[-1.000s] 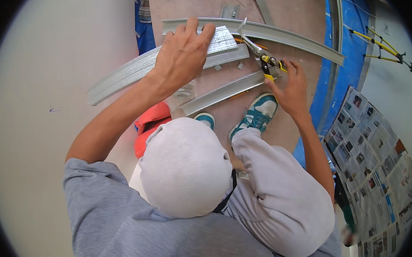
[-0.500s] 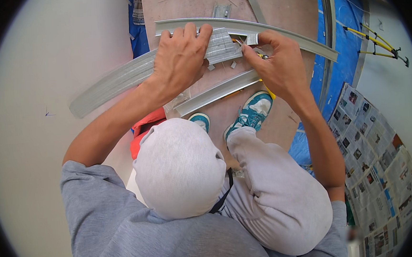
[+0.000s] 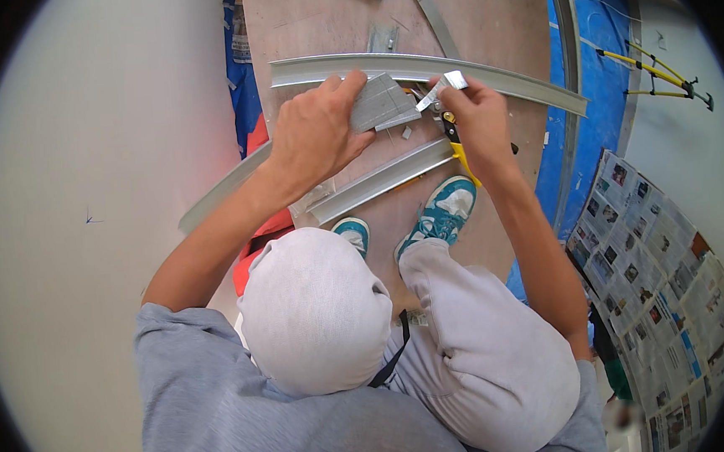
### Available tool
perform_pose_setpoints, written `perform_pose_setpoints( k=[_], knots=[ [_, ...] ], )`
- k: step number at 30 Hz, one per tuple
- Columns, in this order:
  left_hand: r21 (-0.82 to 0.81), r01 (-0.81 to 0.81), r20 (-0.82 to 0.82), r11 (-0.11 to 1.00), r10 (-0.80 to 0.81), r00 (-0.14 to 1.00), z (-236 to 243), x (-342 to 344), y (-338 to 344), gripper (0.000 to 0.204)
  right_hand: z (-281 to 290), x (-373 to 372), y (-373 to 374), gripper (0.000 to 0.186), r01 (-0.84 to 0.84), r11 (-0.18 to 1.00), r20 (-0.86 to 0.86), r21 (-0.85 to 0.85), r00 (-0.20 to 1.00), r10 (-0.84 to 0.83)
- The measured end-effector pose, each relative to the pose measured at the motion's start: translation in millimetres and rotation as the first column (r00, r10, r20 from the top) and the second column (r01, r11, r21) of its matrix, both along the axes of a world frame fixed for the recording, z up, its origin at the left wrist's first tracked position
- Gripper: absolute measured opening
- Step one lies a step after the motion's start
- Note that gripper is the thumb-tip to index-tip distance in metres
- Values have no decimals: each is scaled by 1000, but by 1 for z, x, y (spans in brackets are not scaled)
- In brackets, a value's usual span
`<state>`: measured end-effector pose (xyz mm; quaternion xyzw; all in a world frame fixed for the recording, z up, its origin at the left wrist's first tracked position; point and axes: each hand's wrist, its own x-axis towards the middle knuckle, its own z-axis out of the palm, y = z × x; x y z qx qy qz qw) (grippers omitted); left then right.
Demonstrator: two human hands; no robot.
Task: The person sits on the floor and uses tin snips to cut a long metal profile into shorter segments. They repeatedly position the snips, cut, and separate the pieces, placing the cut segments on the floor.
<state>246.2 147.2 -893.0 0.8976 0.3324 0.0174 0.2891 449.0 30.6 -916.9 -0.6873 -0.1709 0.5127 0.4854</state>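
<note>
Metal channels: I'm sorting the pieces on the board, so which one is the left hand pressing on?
The left hand presses the nearest, ribbed channel, running under the palm. The long channel lies beyond, and another by the shoes, both untouched.

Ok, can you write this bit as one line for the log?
left hand: presses metal strip down | right hand: grips yellow-handled snips at strip's edge | beneath: wooden board, curved metal rail
</note>
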Motion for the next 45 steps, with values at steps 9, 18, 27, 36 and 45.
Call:
perform_pose_setpoints(
  k=[9, 18, 27, 36, 45],
  knots=[
    [-88, -83, -191, 993, 65, 980, 3, -2, 10, 56, -8, 4, 17, 22, -95, 993, 408, -68, 906, 115],
    [175, -104, 142, 979, 79, 987, 0, -9, 4, 72, -74, 78, 23, 32, -102, 991, 261, -85, 958, 121],
    [370, -108, 169, 923, 48, 985, 0, -4, 13, 60, -86, 79, 25, 82, -217, 937, 372, -273, 875, 311],
    [167, -103, -134, 981, 126, 983, 29, -14, 39, 56, -96, 41, -87, 75, -409, 828, 692, -383, 467, 550],
    [375, -101, -222, 921, 195, 955, 110, 7, 70, 30, -93, 23, -134, 115, -330, 647, 604, -687, 236, 761]
  ],
)
